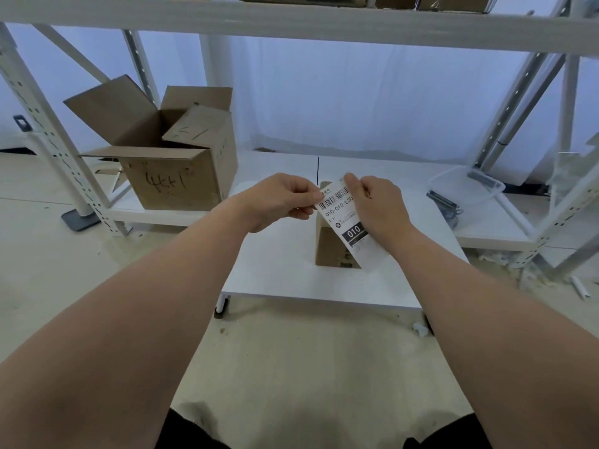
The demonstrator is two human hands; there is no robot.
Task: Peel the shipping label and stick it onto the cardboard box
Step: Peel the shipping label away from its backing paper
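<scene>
left hand fingers clamping white barcoded paper shipping label | right hand seemingly clamping it too | hovering above brown cardboard box

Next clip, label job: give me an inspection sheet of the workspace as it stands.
Surface: low white table, small cardboard box standing on it.
Job's things: shipping label held in front of the box, not yet stuck on.
Clutter: open carton on the rack shelf at left; clear plastic tub on the shelf at right.
Grippers: left hand and right hand both pinch the label's top end.
Cables: dark cord-like tangle beside the tub, too blurred to be sure.
Surroundings: white metal racking, pale curtain behind.
</scene>
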